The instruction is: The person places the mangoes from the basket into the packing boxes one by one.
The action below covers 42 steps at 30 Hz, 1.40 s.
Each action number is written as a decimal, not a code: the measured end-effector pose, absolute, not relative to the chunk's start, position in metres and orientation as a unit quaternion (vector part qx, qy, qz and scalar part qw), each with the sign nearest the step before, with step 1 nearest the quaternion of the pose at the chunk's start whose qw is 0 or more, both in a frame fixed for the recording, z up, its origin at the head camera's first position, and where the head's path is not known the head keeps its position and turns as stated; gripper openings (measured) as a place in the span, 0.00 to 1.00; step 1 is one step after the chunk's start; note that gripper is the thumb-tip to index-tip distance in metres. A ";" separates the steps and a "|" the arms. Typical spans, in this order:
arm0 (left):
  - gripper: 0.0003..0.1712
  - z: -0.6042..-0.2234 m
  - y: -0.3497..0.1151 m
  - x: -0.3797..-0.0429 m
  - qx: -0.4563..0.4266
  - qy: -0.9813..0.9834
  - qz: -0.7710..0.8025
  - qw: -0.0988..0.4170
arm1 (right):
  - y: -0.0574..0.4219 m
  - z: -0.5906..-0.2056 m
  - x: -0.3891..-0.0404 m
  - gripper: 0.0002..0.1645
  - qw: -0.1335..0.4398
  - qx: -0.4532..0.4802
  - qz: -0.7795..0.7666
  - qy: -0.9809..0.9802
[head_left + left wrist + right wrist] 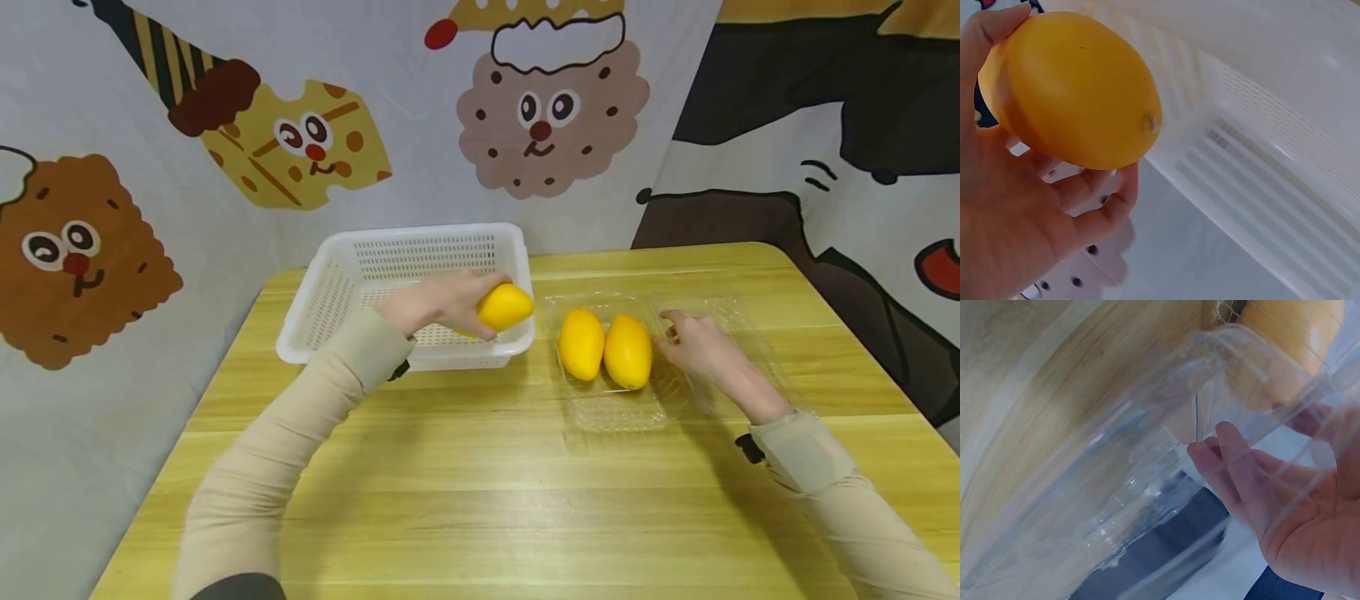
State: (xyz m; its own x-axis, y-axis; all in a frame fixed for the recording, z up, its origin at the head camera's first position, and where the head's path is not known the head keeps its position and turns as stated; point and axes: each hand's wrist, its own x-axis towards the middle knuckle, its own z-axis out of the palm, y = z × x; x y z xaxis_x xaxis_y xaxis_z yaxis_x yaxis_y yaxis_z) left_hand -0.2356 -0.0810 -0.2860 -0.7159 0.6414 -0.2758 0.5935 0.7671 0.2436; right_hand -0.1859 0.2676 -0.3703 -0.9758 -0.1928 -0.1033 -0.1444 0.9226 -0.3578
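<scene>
Mango, smooth, yellow, is gripped by the left hand; the relaxed right hand seemingly touches the clear box.

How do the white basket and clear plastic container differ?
The white basket is opaque with slotted walls; the clear plastic container is see-through. The basket looks deeper, the container shallower. The basket stands left; the container, holding two yellow fruits, right. Both sit on the table.
</scene>
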 end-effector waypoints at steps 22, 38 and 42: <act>0.47 -0.295 0.003 -0.207 0.407 0.908 -0.005 0.095 | 0.268 -0.370 -0.187 0.34 0.079 -0.081 -0.181 0.977; 0.55 -0.332 0.042 -0.189 0.431 0.892 -0.067 0.119 | 0.268 -0.372 -0.188 0.33 0.081 -0.080 -0.175 0.978; 0.55 -0.342 0.049 -0.185 0.443 0.887 -0.070 0.112 | 0.268 -0.371 -0.188 0.34 0.087 -0.078 -0.173 0.978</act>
State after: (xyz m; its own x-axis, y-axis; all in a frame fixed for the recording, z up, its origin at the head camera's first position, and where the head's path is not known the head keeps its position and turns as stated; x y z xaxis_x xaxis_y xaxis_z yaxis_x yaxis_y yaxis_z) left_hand -0.1854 0.0494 -0.3416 -0.5827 0.7695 -0.2614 0.8011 0.5980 -0.0253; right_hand -0.1883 0.2684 -0.3713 -0.9725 -0.1827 -0.1442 -0.1222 0.9280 -0.3519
